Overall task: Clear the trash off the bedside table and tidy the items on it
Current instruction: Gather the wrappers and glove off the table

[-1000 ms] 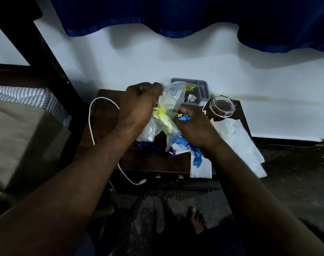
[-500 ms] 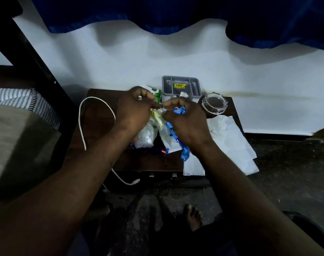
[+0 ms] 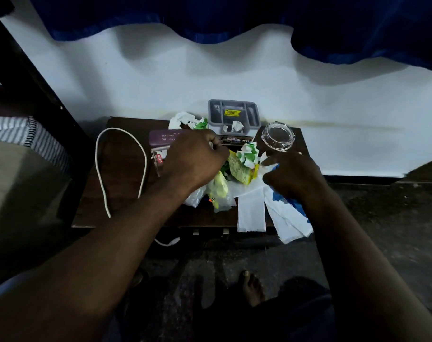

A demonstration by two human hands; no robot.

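Note:
The dark wooden bedside table [image 3: 126,169] stands against the white wall. My left hand [image 3: 192,159] is closed over the middle of a trash heap, gripping clear plastic bags [image 3: 218,191] that hang below it. My right hand [image 3: 293,174] rests on white and blue wrappers [image 3: 288,218] that droop over the table's front edge, fingers curled onto them. Between the hands lie a yellow wrapper [image 3: 240,169] and a crumpled green-and-white wrapper [image 3: 249,151]. More crumpled paper [image 3: 185,119] lies behind my left hand.
A grey compartment tray [image 3: 234,113] with paper scraps stands at the back. A clear glass jar [image 3: 279,137] sits at the back right. A purple box [image 3: 160,140], a clear pen case [image 3: 158,159] and a looped white cable [image 3: 121,169] lie on the left. A striped mattress [image 3: 32,137] is at far left.
My hands, which were together pulling at the plastic bags, have parted. The left stays over the bags; the right moved right onto the white and blue wrappers. The view shifted lower.

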